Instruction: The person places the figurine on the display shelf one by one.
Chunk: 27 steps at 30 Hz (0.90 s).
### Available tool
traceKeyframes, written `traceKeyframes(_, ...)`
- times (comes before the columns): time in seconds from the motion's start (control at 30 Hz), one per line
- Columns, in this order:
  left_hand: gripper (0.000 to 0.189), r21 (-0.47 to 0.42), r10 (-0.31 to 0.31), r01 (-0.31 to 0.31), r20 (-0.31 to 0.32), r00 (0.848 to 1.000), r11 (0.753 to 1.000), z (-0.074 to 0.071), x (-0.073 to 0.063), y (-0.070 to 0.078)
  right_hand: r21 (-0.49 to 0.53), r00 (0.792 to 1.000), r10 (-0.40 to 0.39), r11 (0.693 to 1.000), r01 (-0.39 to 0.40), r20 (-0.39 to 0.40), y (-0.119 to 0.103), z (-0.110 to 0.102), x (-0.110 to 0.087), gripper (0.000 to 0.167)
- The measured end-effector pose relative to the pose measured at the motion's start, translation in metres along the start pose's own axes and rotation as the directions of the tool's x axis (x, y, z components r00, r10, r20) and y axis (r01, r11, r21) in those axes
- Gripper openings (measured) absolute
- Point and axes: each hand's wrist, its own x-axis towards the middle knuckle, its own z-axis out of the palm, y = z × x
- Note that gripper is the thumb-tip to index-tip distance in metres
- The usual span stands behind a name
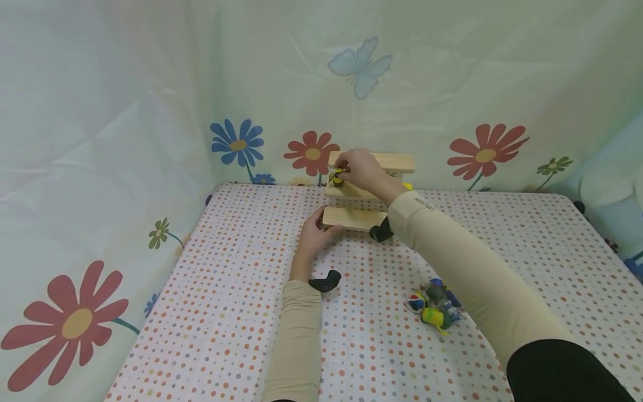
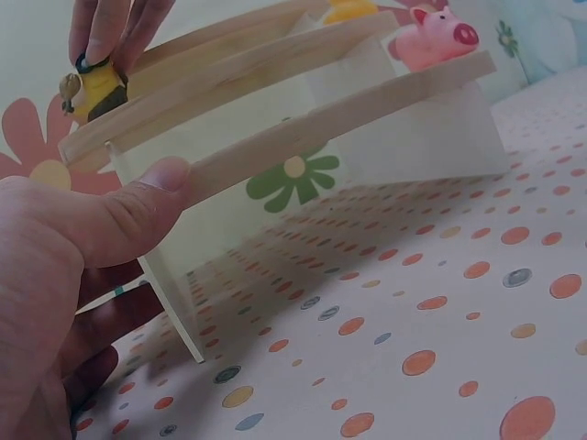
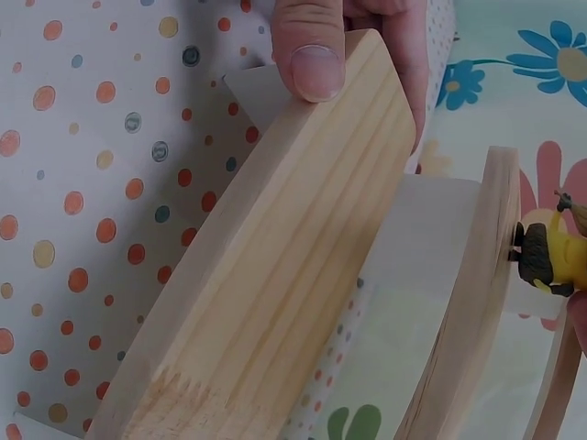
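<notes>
A three-tier wooden rack [image 1: 354,218] with white side panels stands near the back of the table. My left hand [image 1: 314,239] grips the left end of its lowest board, thumb on the front edge and fingers around the side panel. A small yellow-and-dark toy figure [image 3: 548,257] is pinched in my right hand [image 1: 365,170] at the left end of the middle board. The figure's feet appear to touch that board. On the lowest board's right end sits a pink toy pig [image 2: 429,40]. Behind it, a yellow toy [image 2: 350,10] is partly hidden on a higher tier.
A heap of small toys [image 1: 434,307], yellow, blue and grey, lies on the dotted tablecloth [image 1: 372,357] beneath my right forearm. A flower-printed curtain [image 1: 417,111] hangs right behind the rack.
</notes>
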Motion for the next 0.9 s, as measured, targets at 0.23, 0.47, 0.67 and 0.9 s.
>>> traceKeyframes(0.23,0.086,-0.006,-0.014,0.014,0.012,1.000,1.000,0.002,0.002,-0.001,0.017,1.000,0.011,1.000,-0.011,-0.006,0.005,0.001,-0.002,0.028)
traceKeyframes(0.47,0.086,-0.008,-0.012,0.012,0.029,1.000,1.000,0.006,0.004,-0.002,0.007,1.000,0.023,1.000,-0.023,-0.002,0.007,0.001,-0.005,0.028)
traceKeyframes(0.67,0.088,-0.005,0.010,-0.009,0.034,0.999,1.000,0.009,0.004,-0.001,-0.008,0.999,0.047,0.999,-0.047,0.002,0.008,0.001,-0.007,0.030)
traceKeyframes(0.9,0.087,0.008,0.006,-0.006,0.037,0.999,1.000,0.009,0.006,0.001,0.032,0.995,0.095,0.995,-0.095,-0.001,0.008,-0.012,-0.017,0.039)
